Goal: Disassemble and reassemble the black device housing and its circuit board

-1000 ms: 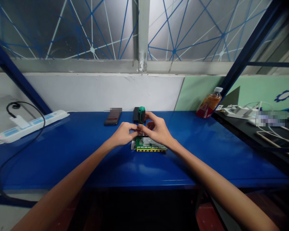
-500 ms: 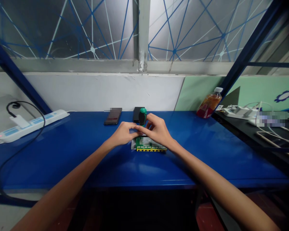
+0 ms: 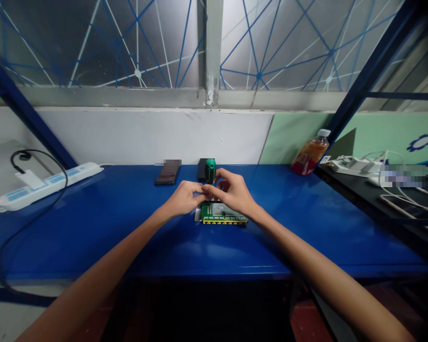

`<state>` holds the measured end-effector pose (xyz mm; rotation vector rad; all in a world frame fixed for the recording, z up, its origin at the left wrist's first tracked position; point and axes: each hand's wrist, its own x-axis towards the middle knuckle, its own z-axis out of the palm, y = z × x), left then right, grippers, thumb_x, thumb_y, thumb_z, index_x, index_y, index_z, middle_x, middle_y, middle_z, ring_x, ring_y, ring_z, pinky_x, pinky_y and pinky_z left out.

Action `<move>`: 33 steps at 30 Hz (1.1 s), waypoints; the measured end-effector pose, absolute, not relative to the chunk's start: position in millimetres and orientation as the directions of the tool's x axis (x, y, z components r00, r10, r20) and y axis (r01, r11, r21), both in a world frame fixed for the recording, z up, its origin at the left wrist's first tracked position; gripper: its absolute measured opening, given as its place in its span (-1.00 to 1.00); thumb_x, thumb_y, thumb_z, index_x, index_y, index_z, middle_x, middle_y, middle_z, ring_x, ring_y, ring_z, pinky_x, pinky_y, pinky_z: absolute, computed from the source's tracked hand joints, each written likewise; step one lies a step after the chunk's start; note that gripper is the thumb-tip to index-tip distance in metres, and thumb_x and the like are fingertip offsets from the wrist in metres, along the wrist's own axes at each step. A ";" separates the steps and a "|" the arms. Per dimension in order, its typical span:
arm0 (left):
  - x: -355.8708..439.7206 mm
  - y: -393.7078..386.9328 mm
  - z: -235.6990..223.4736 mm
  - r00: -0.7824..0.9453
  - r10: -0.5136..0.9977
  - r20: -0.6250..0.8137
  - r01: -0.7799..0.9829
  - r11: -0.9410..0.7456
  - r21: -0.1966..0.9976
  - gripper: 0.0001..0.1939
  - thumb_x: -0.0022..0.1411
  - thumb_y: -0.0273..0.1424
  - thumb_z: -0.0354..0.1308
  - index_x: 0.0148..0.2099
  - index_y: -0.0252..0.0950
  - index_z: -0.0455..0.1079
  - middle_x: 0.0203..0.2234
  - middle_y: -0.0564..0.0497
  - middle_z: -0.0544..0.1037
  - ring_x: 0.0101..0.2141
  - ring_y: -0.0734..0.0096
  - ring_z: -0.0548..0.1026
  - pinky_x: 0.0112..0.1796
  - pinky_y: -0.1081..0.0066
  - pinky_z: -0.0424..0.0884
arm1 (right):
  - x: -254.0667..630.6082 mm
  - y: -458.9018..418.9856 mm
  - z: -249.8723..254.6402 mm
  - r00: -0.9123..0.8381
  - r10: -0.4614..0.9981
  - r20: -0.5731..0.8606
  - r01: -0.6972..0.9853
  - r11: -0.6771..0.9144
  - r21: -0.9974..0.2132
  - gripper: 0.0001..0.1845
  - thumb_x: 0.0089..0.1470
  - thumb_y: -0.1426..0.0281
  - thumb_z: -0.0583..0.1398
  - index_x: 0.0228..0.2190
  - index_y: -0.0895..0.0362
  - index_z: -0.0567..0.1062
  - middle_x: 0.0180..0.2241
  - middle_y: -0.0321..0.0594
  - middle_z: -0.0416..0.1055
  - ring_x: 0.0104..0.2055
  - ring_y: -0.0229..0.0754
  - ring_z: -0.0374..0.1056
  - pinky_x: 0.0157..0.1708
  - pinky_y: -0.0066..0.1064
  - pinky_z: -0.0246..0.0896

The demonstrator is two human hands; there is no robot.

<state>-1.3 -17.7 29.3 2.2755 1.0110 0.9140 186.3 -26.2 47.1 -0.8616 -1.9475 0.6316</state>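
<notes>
A screwdriver (image 3: 210, 172) with a green and black handle stands nearly upright above a green circuit board (image 3: 211, 213). The fingers of my right hand (image 3: 235, 191) are curled and closed about the lower handle and shaft. From the other side my left hand (image 3: 183, 197) reaches in, fingers pinched together near the shaft; their tips overlap the right hand's. The board has a yellow strip along its front edge and a silvery plate on top. My hands hide the screwdriver's tip and the board's back part.
A smartphone (image 3: 168, 173) and a dark box (image 3: 201, 171) lie at the back of the blue table (image 3: 135, 251). On the left is a white power strip (image 3: 53, 186) with a black cable. A drink bottle (image 3: 311, 153) leans at the back right, beside tangled cords and chargers.
The screwdriver handle has turned a little and tilts slightly more to the left. My right fingers have shifted slightly at it; the left hand and board stay nearly where they were.
</notes>
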 end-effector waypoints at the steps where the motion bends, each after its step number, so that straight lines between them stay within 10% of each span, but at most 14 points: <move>1: -1.3 -17.7 29.0 0.510 0.777 0.370 0.455 -0.609 0.650 -0.78 0.23 -0.34 0.14 -0.28 -0.30 0.60 -0.32 -0.03 0.65 -0.26 0.25 0.57 -0.23 0.38 0.41 | 186.0 -26.3 46.8 -0.356 0.778 0.518 0.318 0.622 -0.715 -0.78 0.02 0.25 0.23 -0.39 0.12 0.34 -0.44 -0.29 0.38 -0.50 -0.30 0.30 -0.50 -0.42 0.20; 33: -4.0 -6.6 9.8 0.539 0.767 0.347 0.610 -0.640 0.467 -0.64 0.21 -0.42 0.02 -0.02 -0.25 0.54 -0.16 -0.13 0.62 -0.12 0.18 0.56 -0.07 0.30 0.38 | 195.4 -6.5 35.0 -0.198 0.784 0.588 0.534 0.589 -0.607 -0.69 0.06 0.11 0.22 -0.38 0.13 0.45 -0.47 -0.21 0.50 -0.49 -0.17 0.40 -0.48 -0.38 0.20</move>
